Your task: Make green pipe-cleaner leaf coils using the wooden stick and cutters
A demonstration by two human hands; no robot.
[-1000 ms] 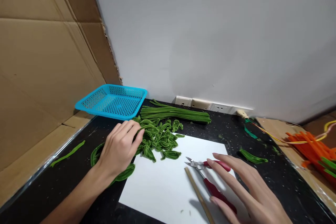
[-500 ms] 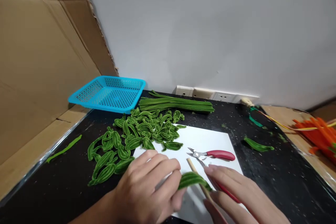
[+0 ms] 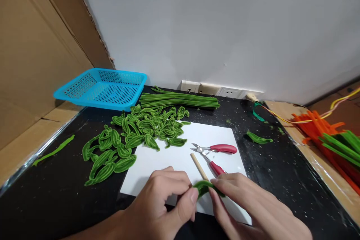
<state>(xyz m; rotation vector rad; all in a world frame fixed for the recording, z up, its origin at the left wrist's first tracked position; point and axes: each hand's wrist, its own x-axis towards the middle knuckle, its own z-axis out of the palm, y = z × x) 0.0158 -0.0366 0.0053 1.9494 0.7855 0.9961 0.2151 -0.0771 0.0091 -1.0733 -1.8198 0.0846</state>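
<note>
Between my hands is a curved green pipe-cleaner leaf. My left hand pinches its left end between thumb and fingers. At the other end, the thumb and fingers of my right hand close on the leaf. Under it lies a white sheet with a thin wooden stick, its near end hidden by the leaf and hand. Red-handled nippers rest on the sheet with jaws apart, just beyond my right hand. A pile of similar green leaves spreads over the sheet's far left corner and the black table.
A blue mesh basket stands at the back left by cardboard. A bundle of green pipe cleaners lies along the wall near sockets. One leaf lies right; orange strips and a cable sit farther right.
My right hand has come in from beside the stick and now pinches the leaf's right end. My left thumb has shifted onto the leaf's left end. The view has turned slightly right.
</note>
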